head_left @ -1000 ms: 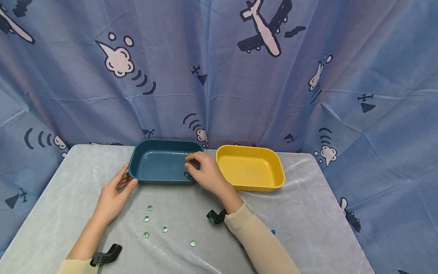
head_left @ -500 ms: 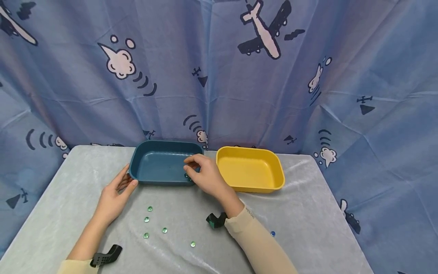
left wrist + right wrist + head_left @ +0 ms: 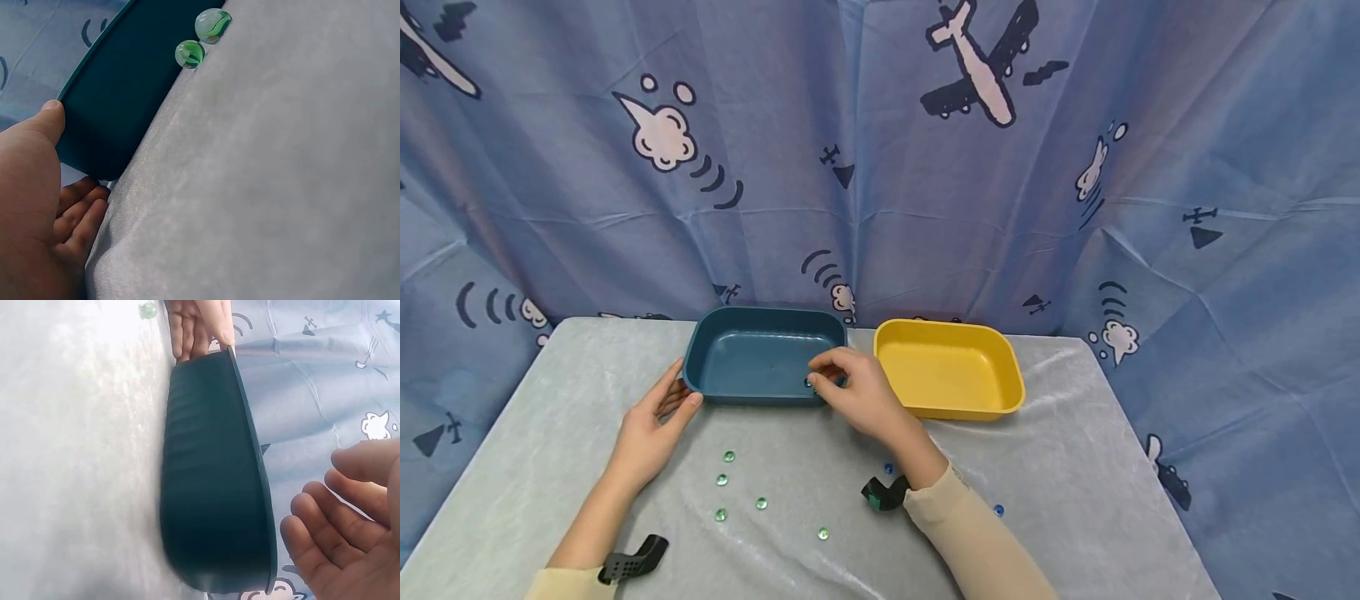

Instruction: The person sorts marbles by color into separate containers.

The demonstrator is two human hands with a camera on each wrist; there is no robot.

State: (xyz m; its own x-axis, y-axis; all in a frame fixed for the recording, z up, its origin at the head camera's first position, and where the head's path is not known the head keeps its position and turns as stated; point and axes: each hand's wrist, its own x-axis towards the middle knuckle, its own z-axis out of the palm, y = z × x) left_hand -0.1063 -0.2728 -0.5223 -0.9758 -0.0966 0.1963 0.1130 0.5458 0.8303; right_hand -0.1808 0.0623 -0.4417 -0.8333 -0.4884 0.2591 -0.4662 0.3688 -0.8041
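Note:
The dark teal tub [image 3: 752, 398] lies near the back of the table. My left hand [image 3: 646, 437] rests against its left end, thumb on the rim at the front corner and fingers along the end wall. My right hand [image 3: 867, 396] hovers over the tub's right end, fingers loosely bent and thumb apart. In the right wrist view nothing shows between the right hand's fingertips [image 3: 295, 528]. A dark glass marble [image 3: 808, 382] lies in the tub just below that hand, which may hide others. Green-swirled marbles [image 3: 213, 25] appear beside the tub in the left wrist view.
A yellow tub [image 3: 951, 412] stands to the right of the teal one. Several green marbles [image 3: 762, 503] lie scattered on the grey cloth. Blue marbles [image 3: 998, 510] lie near the right forearm, one [image 3: 889, 468] by its wrist strap. A patterned blue curtain [image 3: 880, 167] hangs behind.
My right hand has shifted slightly right and towards me over the tub's right end. A blue marble hidden by the right arm now shows. My left hand has stayed put.

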